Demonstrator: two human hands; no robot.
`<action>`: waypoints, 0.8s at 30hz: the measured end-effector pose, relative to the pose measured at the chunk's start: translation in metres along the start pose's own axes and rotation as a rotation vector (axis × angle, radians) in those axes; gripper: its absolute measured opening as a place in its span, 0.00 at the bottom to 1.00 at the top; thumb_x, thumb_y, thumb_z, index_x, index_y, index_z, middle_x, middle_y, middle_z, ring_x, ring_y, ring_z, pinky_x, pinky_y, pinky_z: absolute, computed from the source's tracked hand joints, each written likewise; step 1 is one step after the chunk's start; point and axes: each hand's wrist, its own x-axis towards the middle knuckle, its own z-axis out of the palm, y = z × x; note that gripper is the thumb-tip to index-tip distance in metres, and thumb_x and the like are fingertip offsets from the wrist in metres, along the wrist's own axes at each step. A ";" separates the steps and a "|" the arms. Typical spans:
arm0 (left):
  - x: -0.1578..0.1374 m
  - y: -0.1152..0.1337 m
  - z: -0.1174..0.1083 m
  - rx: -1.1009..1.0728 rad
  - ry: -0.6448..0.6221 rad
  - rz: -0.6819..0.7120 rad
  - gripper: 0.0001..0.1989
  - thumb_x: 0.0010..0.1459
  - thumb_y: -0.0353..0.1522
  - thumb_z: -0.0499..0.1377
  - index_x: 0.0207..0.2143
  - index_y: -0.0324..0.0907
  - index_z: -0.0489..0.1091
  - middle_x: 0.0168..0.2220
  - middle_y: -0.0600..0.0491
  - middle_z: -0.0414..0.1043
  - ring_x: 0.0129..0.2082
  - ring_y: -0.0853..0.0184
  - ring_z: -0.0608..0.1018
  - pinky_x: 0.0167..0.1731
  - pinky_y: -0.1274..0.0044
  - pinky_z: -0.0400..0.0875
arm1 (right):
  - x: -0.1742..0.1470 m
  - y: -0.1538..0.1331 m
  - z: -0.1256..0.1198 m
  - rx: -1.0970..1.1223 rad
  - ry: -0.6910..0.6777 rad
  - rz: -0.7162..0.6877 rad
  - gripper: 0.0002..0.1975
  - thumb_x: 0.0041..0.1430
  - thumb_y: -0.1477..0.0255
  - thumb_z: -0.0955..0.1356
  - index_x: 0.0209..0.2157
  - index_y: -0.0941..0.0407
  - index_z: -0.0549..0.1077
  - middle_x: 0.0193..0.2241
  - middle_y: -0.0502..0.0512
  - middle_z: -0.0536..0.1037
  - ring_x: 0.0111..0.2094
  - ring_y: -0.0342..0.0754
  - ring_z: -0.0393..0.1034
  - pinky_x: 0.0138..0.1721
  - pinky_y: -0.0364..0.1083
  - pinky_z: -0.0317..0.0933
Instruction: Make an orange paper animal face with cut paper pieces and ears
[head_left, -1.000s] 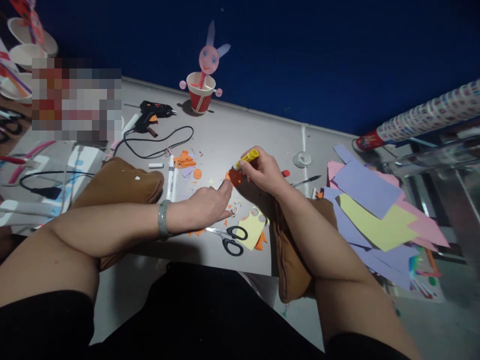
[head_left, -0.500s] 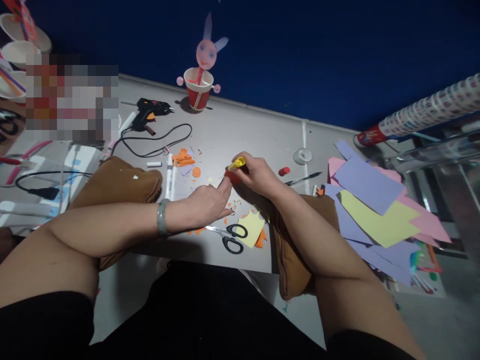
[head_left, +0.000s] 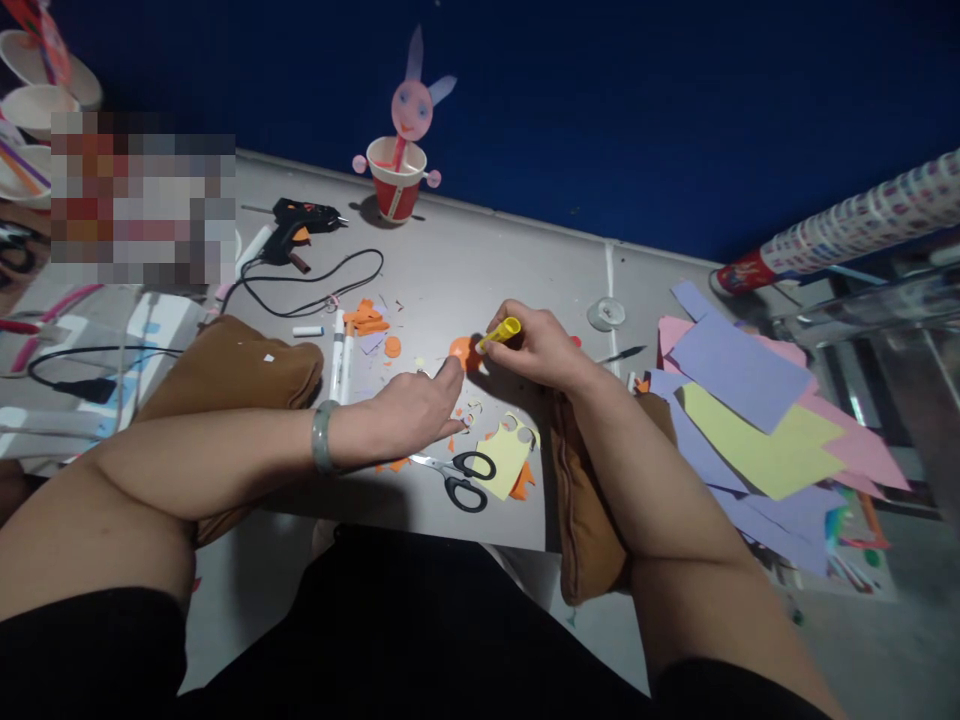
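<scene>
My right hand [head_left: 531, 345] grips a yellow marker [head_left: 506, 331] between thumb and fingers, its lower end close to an orange paper disc [head_left: 463, 352]. On the left edge of that disc rest the outstretched fingertips of my left hand [head_left: 420, 405], its thumb spread apart. Below my hands lie black-handled scissors [head_left: 465, 480], open at an angle, beside a cut yellow paper piece [head_left: 504, 455]. A smaller orange disc [head_left: 393, 347] and several orange scraps [head_left: 366, 317] lie left of my fingers. A red cap [head_left: 576, 342] shows partly behind my right hand.
White pens [head_left: 347, 360] lie at left, near a brown cushion [head_left: 240, 365]. A black glue gun [head_left: 300, 225] with its cord and a red cup with a rabbit figure [head_left: 396, 185] stand farther back. Coloured paper sheets [head_left: 742, 365] and a tape roll [head_left: 606, 313] are at right.
My right hand has shifted right with the yellow marker, uncovering more of the orange disc and covering part of the red cap. My left hand stays nearly in place.
</scene>
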 end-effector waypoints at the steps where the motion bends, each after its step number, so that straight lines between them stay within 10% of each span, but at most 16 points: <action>1: 0.000 0.000 -0.001 0.004 -0.003 0.001 0.33 0.70 0.44 0.51 0.65 0.26 0.57 0.67 0.28 0.56 0.37 0.55 0.81 0.27 0.70 0.69 | 0.000 0.001 0.001 -0.016 -0.012 -0.014 0.06 0.51 0.69 0.68 0.31 0.53 0.67 0.24 0.49 0.75 0.25 0.45 0.65 0.29 0.45 0.57; 24: 0.000 0.000 -0.002 0.014 -0.009 -0.003 0.32 0.69 0.45 0.51 0.63 0.27 0.60 0.65 0.28 0.58 0.38 0.55 0.81 0.29 0.70 0.70 | 0.003 0.004 0.012 -0.034 0.085 0.040 0.07 0.56 0.67 0.69 0.32 0.52 0.65 0.23 0.50 0.74 0.24 0.47 0.65 0.29 0.46 0.56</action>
